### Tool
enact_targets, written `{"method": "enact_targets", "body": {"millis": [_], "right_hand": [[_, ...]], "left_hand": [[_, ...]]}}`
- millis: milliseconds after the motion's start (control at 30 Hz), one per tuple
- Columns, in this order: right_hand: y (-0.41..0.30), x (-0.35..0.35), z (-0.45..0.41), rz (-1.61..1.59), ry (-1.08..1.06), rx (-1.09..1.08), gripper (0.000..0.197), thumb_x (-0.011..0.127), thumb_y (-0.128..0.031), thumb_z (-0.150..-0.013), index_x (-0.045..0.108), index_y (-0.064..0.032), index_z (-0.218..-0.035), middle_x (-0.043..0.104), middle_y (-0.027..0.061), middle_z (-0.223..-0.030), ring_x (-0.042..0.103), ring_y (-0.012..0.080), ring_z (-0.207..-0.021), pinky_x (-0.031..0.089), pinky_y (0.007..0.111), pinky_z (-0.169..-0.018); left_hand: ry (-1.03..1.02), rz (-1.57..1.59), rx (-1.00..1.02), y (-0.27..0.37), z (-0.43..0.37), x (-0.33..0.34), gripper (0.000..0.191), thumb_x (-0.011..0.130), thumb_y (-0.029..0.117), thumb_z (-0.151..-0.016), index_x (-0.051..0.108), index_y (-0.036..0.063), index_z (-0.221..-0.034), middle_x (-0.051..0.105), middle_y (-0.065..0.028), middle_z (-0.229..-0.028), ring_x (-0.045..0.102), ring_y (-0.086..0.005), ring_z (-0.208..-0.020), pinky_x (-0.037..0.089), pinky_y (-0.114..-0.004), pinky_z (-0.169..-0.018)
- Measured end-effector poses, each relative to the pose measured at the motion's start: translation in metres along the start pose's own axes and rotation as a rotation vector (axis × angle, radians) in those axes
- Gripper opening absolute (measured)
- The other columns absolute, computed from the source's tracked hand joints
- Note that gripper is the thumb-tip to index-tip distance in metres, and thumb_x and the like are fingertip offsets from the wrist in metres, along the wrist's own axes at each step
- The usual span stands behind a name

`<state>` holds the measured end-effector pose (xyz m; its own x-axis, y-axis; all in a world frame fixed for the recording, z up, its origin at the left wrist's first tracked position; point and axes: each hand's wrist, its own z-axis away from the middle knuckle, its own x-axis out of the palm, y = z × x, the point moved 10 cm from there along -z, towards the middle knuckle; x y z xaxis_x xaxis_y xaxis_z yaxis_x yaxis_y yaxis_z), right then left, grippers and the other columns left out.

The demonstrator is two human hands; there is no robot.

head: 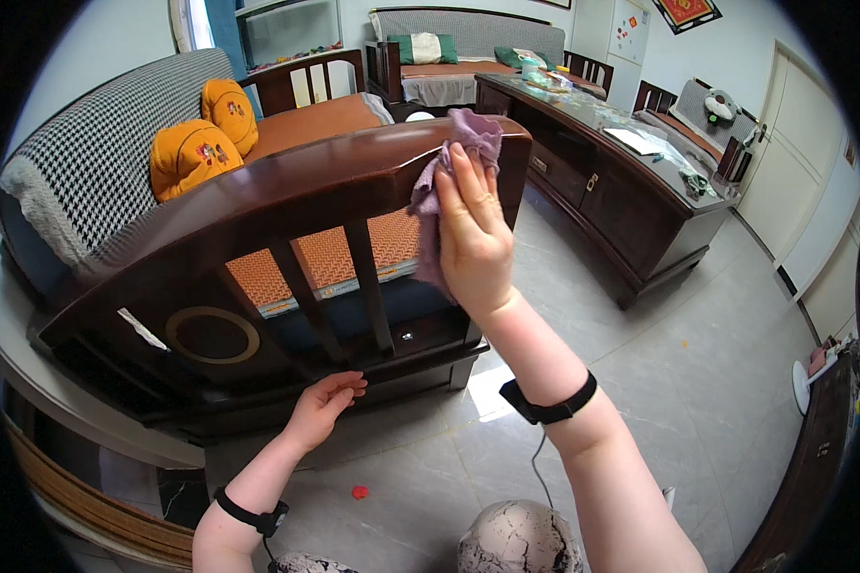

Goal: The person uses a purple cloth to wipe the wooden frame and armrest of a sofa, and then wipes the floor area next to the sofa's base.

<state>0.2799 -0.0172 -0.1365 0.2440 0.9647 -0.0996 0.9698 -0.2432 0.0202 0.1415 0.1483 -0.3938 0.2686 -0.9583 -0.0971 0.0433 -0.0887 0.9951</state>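
My right hand (476,247) presses a purple cloth (479,129) against the front end of a dark wooden sofa armrest (308,161). The cloth drapes over the top rail and hangs down its outer side, partly hidden under my fingers. Lower down, my left hand (322,412) hovers by the base of the sofa's slatted side panel (362,286), holding nothing, with its fingers loosely bent. Whether it touches the wood I cannot tell. A round gold-coloured ring (213,309) marks the panel. Both forearms wear black straps with cables.
A glass-topped wooden cabinet table (616,208) stands to the right, bearing papers and small items. Orange cushions (190,159) rest on the sofa seat. A small red scrap (360,492) lies on the grey tile floor (616,372). A dark cabinet (810,465) borders the right edge.
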Motion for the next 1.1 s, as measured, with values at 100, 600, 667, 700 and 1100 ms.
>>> {"method": "enact_targets", "body": {"millis": [100,600,667,700,1100], "right_hand": [[0.009,-0.002,0.008,0.015,-0.01,-0.019,0.027,0.056,0.003,-0.081,0.065,0.0024,-0.106,0.054,0.0174,-0.128,0.05,0.0321,-0.121,0.037,0.044,-0.104],[0.049,-0.013,0.027,0.136,-0.187,0.185,0.034,0.05,0.009,-0.08,0.059,0.005,-0.112,0.046,0.0228,-0.134,0.041,0.0386,-0.128,0.031,0.043,-0.107],[0.074,-0.023,0.049,-0.022,-0.157,0.509,0.041,0.043,0.009,-0.084,0.051,0.0058,-0.125,0.038,0.0234,-0.141,0.04,0.0354,-0.129,0.035,0.035,-0.103],[0.086,-0.028,0.06,-0.02,-0.12,0.722,0.04,0.044,0.005,-0.088,0.049,0.0052,-0.127,0.044,0.0192,-0.137,0.046,0.028,-0.125,0.037,0.03,-0.1],[0.119,-0.023,0.088,-0.279,-0.242,1.312,0.023,0.051,-0.003,-0.09,0.056,0.0003,-0.112,0.064,0.0085,-0.097,0.058,0.0166,-0.088,0.046,0.029,-0.081]], "left_hand": [[0.015,0.009,-0.021,-0.003,0.0,-0.003,0.032,0.05,0.014,-0.093,0.053,0.0047,-0.125,0.06,-0.0106,-0.117,0.058,-0.0204,-0.107,0.045,-0.033,-0.09],[0.072,0.134,-0.222,0.002,0.038,-0.045,0.032,0.049,0.013,-0.094,0.053,0.001,-0.123,0.06,-0.0121,-0.117,0.058,-0.0222,-0.106,0.046,-0.033,-0.088],[0.067,0.158,-0.268,0.004,0.049,-0.042,0.032,0.049,0.013,-0.094,0.052,0.0008,-0.124,0.059,-0.0123,-0.118,0.058,-0.0222,-0.107,0.046,-0.033,-0.088],[0.073,0.175,-0.298,0.005,0.055,-0.041,0.032,0.049,0.013,-0.095,0.052,0.0004,-0.124,0.059,-0.0117,-0.118,0.058,-0.0203,-0.107,0.046,-0.032,-0.089],[0.022,0.189,-0.465,0.102,0.095,-0.003,0.032,0.047,0.012,-0.096,0.05,-0.0005,-0.125,0.059,-0.012,-0.118,0.057,-0.0197,-0.108,0.046,-0.031,-0.088]]}}
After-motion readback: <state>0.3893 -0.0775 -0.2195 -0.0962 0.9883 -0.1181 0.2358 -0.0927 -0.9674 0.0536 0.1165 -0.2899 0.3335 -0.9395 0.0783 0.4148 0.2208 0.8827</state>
